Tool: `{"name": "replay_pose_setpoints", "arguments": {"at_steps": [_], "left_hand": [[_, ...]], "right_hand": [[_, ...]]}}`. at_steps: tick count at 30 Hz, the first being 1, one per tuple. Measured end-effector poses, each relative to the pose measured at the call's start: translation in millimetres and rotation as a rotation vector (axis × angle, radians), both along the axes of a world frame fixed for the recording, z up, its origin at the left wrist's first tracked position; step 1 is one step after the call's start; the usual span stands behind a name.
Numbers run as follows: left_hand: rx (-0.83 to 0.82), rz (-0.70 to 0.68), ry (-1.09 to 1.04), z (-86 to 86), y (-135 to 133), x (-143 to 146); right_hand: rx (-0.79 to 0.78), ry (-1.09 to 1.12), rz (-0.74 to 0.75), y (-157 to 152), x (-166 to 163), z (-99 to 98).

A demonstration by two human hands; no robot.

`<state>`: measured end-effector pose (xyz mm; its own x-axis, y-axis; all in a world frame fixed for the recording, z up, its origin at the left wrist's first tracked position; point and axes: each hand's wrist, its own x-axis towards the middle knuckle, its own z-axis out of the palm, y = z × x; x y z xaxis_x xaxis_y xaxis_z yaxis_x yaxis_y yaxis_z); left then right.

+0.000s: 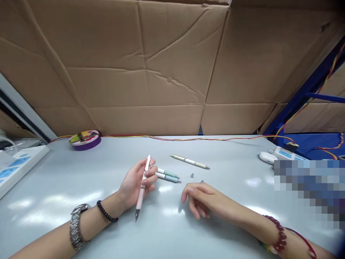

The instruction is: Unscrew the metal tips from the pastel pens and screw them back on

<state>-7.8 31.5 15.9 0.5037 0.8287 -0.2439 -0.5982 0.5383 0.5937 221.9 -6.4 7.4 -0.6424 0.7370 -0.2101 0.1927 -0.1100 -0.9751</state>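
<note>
Looking down from the head view: got a pink-and-white pen (141,194) in the left hand (131,185), held in loosely bent fingers with the dark tip pointing near. Off to the right, seeing the right hand (206,198) half open with nothing visible in its grip; can't tell if resting on the table (129,235). Just far of that, two small grey cone bits (192,175), one mostly hidden. Also a beige-and-white pen (190,161) lying farther back, plus a green pen (170,173) and blue pen (171,178) side by side, partly behind the left fingers. Far left, a purple roll (87,145).
</note>
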Motion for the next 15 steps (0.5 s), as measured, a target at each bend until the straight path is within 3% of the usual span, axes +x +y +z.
{"name": "replay_pose_setpoints", "arguments": {"at_steps": [6, 15], "left_hand": [[-0.057, -0.085, -0.025, 0.7, 0.5, -2.8], [-0.023, 0.013, -0.058, 2.4, -1.2, -5.3]], "right_hand": [[0.007, -0.043, -0.069, 1.3, 0.6, -1.4], [-0.007, -0.072, -0.051, 1.4, -1.8, -2.8]]}}
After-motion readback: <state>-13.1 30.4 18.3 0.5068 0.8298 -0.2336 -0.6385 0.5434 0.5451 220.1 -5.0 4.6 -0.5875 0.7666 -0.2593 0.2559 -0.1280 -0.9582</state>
